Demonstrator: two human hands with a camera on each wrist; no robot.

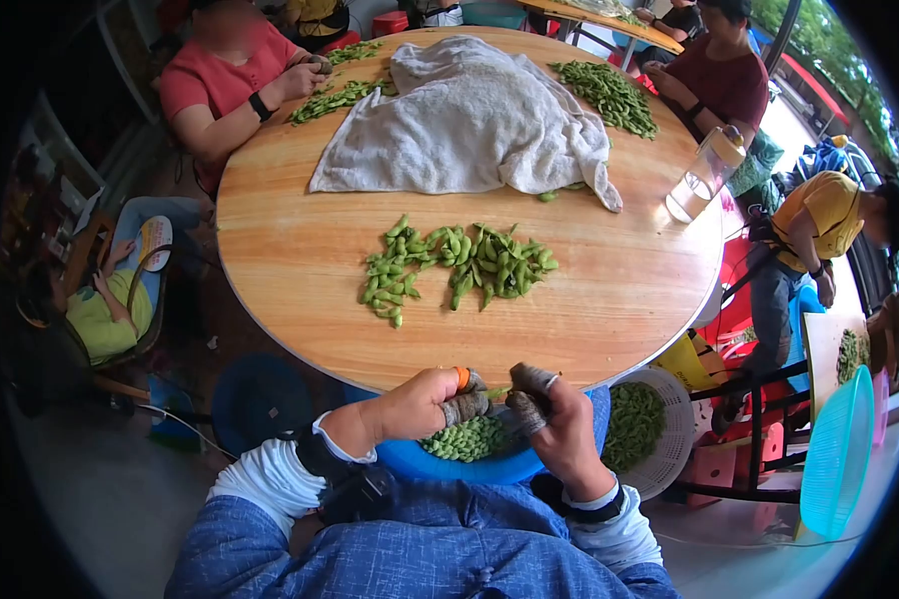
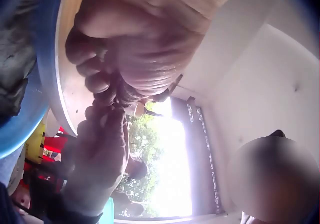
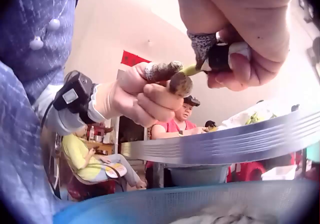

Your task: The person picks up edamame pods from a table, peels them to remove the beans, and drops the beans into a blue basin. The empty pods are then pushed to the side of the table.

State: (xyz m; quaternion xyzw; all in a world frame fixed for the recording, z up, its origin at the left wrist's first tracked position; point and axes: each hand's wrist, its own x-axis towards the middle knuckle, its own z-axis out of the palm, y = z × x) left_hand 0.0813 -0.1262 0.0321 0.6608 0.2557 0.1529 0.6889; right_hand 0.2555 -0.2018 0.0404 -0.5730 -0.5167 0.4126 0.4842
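Note:
Between the two hands, above the blue basin [image 1: 395, 461] of shelled green beans [image 1: 466, 439], is a green pod [image 3: 191, 70]. The left hand [image 1: 425, 402], with wrapped fingertips, pinches one end of it. On the other end the right hand [image 1: 559, 424] has its wrapped thumb and fingers curled. In the right wrist view the left hand [image 3: 145, 96] and right hand [image 3: 240, 38] face each other across the pod. The left wrist view shows both hands close together, the pod unclear. A pile of pods [image 1: 494, 265] lies on the round table [image 1: 290, 250].
A grey-white towel [image 1: 469, 125] covers the table's far middle. More pods [image 1: 609, 95] and a bottle [image 1: 704, 178] are at the right. A white basket [image 1: 677, 424] of pods stands right of the basin. People sit across the table.

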